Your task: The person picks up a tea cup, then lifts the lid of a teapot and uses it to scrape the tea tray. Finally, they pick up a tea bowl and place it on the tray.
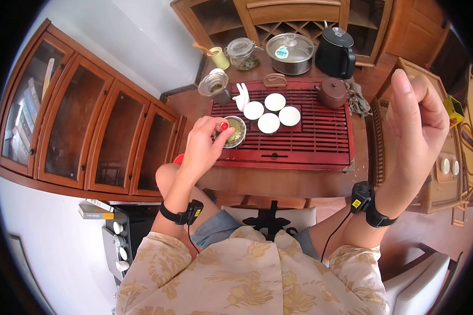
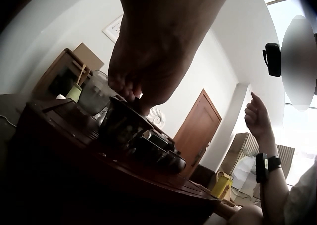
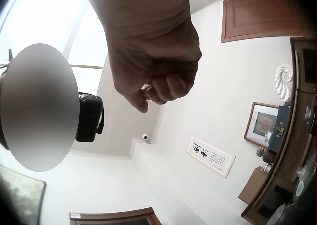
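My left hand [image 1: 202, 143] reaches over the near left corner of the red slatted tea tray [image 1: 312, 157]. Its thumb and fingers pinch a small round red piece [image 1: 224, 126] at the rim of a patterned tea bowl [image 1: 243, 137] with tea leaves in it. In the left wrist view the fingertips are right at that bowl's [image 2: 121, 123] rim. My right hand [image 1: 418, 118] is raised in the air at the right, fingers curled in and thumb pointing up, holding nothing. Several white cups [image 1: 268, 123] stand grouped mid-tray, beside a white hand-shaped figure [image 1: 241, 97].
A brown teapot [image 1: 331, 93] stands at the tray's back right, by a crumpled cloth [image 1: 358, 100]. Behind are a black kettle [image 1: 335, 52], a lidded pot [image 1: 290, 54], a glass jar [image 1: 242, 54] and a green cup [image 1: 218, 58]. A strainer [image 1: 214, 83] stands back left.
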Available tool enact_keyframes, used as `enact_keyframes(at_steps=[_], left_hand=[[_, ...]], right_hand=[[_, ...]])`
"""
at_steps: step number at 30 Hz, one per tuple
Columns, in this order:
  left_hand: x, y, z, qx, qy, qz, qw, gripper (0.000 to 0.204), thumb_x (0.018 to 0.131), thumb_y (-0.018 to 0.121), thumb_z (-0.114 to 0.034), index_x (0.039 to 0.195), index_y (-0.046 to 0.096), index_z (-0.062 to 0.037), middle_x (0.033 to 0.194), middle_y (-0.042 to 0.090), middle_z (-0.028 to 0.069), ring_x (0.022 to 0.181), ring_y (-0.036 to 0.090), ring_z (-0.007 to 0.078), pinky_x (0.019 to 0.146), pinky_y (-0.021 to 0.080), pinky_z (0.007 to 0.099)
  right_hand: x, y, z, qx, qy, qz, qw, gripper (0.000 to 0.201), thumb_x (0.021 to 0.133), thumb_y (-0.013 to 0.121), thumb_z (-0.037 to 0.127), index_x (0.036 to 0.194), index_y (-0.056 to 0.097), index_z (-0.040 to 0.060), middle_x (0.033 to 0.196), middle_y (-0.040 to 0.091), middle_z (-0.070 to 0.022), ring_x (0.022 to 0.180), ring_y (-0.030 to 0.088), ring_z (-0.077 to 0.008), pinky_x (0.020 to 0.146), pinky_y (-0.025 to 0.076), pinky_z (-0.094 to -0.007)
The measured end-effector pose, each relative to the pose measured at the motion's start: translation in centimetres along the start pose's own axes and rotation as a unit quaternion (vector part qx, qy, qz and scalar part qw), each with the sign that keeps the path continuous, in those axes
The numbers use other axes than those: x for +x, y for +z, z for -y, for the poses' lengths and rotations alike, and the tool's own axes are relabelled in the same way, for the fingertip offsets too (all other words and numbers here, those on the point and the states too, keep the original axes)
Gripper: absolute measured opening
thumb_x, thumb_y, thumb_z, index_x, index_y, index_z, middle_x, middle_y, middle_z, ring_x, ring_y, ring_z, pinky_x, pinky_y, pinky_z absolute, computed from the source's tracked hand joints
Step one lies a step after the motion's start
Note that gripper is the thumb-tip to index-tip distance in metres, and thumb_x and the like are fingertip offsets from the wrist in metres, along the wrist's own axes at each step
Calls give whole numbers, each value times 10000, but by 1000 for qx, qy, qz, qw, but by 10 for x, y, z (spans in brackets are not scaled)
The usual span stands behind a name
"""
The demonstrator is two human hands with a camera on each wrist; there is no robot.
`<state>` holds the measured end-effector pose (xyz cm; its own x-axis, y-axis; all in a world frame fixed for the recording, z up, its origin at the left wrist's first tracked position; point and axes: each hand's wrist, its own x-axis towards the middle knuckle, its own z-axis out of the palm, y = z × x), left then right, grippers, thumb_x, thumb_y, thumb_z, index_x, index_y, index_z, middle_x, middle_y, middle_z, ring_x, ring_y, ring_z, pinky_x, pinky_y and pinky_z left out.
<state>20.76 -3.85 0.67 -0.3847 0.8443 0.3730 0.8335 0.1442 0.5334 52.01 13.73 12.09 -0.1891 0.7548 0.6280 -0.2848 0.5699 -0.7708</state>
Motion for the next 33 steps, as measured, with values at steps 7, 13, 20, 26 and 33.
enact_keyframes(at_steps=[7, 13, 20, 26, 33], left_hand=[[-1, 1, 2, 12, -2, 25, 1000, 261, 963, 836, -168, 1146, 739, -9, 1054, 680, 140, 993, 650, 307, 849, 551, 426], [-3, -3, -4, 5, 52, 66, 996, 507, 949, 860, -237, 1395, 674, -81, 1397, 593, 183, 1307, 578, 395, 1094, 509, 473], [-6, 24, 17, 44, 88, 43, 994, 562, 914, 888, -207, 1428, 673, -133, 1440, 578, 191, 1313, 574, 431, 1113, 513, 501], [4, 29, 25, 82, 69, -21, 994, 539, 916, 883, -193, 1411, 678, -137, 1409, 582, 194, 1294, 582, 431, 1087, 527, 508], [2, 25, 21, 89, 61, 10, 994, 594, 907, 901, -286, 1428, 667, -124, 1461, 573, 207, 1327, 568, 449, 1115, 504, 527]], right_hand=[[1, 0, -1, -9, -7, 7, 1000, 328, 1100, 714, 123, 802, 576, 112, 707, 459, 91, 570, 332, 7, 522, 230, -212], [0, 1, 2, -7, -4, 7, 1000, 334, 1098, 715, 123, 800, 566, 115, 709, 458, 93, 572, 329, 8, 524, 226, -210], [-2, 4, 3, 2, 1, 5, 1000, 347, 1095, 715, 103, 793, 545, 117, 725, 451, 95, 604, 333, 9, 547, 206, -213], [-2, 3, 4, 6, 9, 0, 1000, 356, 1095, 714, 94, 790, 532, 116, 732, 443, 95, 605, 334, 6, 550, 209, -213], [-4, 6, 4, 19, 23, 0, 1000, 356, 1088, 725, 93, 790, 532, 114, 729, 443, 94, 600, 332, 5, 549, 213, -215]])
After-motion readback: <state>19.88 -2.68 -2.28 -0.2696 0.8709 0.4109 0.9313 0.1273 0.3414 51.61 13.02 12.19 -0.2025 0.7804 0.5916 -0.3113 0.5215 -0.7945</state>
